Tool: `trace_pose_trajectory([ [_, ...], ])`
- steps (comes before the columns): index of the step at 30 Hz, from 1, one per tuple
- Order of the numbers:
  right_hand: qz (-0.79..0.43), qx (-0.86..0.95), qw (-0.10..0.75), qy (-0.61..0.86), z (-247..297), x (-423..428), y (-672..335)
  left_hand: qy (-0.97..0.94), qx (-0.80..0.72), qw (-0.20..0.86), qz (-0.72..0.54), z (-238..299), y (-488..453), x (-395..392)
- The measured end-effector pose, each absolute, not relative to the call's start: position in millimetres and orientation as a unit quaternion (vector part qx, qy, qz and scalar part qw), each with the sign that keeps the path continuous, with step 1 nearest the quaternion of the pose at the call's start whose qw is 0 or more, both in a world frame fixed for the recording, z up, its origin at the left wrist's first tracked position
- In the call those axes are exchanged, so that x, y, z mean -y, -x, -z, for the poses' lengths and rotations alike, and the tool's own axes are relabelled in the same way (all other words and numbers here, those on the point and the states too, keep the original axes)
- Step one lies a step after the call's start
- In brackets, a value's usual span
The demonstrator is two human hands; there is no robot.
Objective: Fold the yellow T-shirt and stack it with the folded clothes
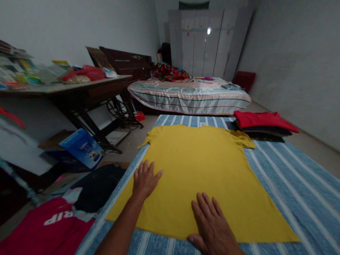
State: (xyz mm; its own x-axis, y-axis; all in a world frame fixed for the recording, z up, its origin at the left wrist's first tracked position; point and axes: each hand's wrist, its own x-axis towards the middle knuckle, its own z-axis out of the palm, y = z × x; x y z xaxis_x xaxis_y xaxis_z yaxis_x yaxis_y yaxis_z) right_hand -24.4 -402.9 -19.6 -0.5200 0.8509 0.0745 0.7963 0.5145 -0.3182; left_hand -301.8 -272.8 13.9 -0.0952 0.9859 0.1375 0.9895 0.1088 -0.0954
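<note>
A yellow T-shirt lies spread flat on a blue-and-white striped sheet, its neck pointing away from me. My left hand rests flat on the shirt's left edge with the fingers stretched out. My right hand lies flat on the shirt near its bottom hem, fingers extended too. Neither hand holds anything.
Folded red and dark clothes are stacked at the sheet's far right. A red printed garment and dark cloth lie on the floor at left. A cluttered table and a blue box stand left. A bed and wardrobe are behind.
</note>
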Motion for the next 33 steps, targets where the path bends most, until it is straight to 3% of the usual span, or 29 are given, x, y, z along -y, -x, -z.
trace_pose_trajectory([
  [33, -0.104, 0.868, 0.119, 0.47, 22.9, 402.0, 24.3, 0.664, 0.743, 0.081, 0.004, -16.7, 300.4, 274.0],
])
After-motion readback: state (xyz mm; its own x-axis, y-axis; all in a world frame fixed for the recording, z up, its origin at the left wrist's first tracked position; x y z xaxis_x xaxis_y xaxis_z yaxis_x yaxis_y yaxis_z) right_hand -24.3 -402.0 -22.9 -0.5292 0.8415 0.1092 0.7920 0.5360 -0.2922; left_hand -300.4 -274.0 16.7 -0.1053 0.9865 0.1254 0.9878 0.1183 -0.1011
